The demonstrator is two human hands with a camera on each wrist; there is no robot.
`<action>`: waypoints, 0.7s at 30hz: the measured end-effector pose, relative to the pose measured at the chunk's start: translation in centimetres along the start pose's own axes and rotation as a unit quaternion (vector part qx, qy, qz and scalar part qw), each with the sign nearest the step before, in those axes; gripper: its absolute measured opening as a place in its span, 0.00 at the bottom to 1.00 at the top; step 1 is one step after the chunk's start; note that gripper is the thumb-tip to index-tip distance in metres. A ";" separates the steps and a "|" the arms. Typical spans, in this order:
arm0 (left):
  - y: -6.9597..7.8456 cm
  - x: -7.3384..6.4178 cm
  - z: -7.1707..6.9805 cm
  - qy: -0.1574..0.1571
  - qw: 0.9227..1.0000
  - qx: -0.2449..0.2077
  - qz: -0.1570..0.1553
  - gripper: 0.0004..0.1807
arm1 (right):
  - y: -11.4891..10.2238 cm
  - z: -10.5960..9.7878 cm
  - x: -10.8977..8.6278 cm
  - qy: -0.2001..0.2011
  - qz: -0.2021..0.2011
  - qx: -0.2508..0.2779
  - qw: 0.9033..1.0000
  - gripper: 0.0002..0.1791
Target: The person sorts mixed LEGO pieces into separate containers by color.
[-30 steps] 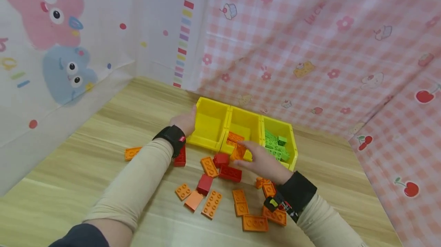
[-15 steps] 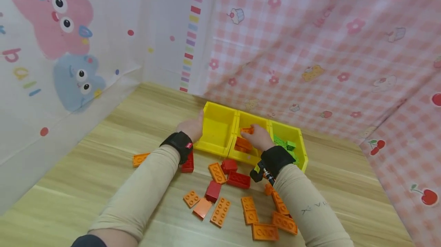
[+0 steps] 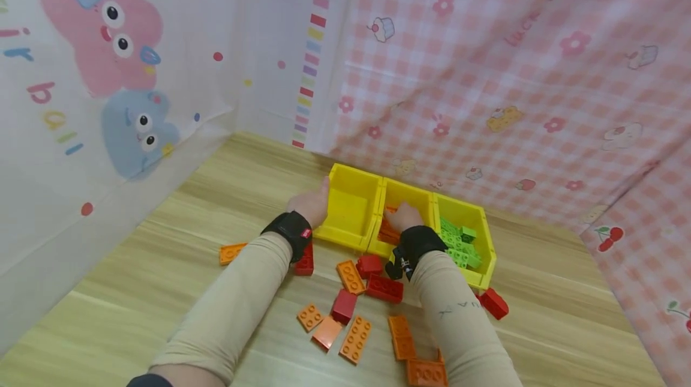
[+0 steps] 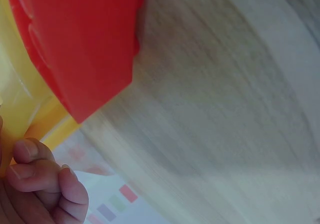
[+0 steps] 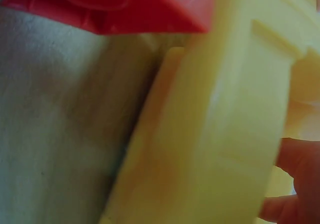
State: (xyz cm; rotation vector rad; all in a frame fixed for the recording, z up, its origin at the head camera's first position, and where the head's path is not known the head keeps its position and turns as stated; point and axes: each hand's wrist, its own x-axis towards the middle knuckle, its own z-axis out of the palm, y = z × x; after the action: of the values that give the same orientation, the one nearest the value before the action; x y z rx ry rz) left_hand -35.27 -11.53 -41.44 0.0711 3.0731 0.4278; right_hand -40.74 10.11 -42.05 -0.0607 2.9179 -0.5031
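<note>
My left hand [image 3: 310, 206] grips the left wall of a yellow three-compartment bin [image 3: 345, 240], thumb up along the edge. In the left wrist view its fingers [image 4: 37, 176] are curled against the yellow plastic. My right hand [image 3: 406, 217] reaches down into the middle compartment, at the orange bricks [image 3: 387, 232] there. Two of its fingers [image 5: 297, 156] show past the bin's front wall [image 5: 200, 149] in the right wrist view; I cannot tell whether they hold a brick. Green bricks [image 3: 457, 243] lie in the right compartment; the left one shows bare yellow.
Red bricks [image 3: 385, 288] and orange bricks [image 3: 355, 340] lie scattered on the wooden table [image 3: 178, 243] before the bin. One red brick [image 3: 493, 303] sits off its front right corner. Printed cloth [image 3: 464, 75] hangs behind.
My right hand has moved from in front of the bin into the middle compartment with an orange brick, then lower among the bricks. My left hand stays at the bin's left wall. The view has shifted.
</note>
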 end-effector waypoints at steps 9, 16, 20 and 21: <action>-0.1 0.5 0.7 0.007 1.000 0.006 0.019 0.34 | 0.2 0.2 0.0 -0.028 0.004 -0.033 0.999 0.29; 0.1 0.3 0.7 0.011 0.999 0.001 0.031 0.35 | 0.2 -0.3 -1.7 -0.038 0.000 -0.041 0.998 0.30; -0.4 0.4 0.7 0.020 0.999 0.001 0.037 0.35 | 0.1 -0.3 -2.4 -0.054 -0.038 -0.052 0.996 0.28; -0.5 0.4 0.6 0.020 0.999 0.002 0.036 0.35 | 0.0 -0.3 -2.7 -0.057 -0.050 -0.052 0.996 0.28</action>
State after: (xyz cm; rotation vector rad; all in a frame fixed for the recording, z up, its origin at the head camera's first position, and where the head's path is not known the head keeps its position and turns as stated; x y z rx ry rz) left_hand -35.63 -11.84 -42.21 0.1772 3.1180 0.4329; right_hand -38.14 10.44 -41.28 -0.2421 2.8365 -0.3493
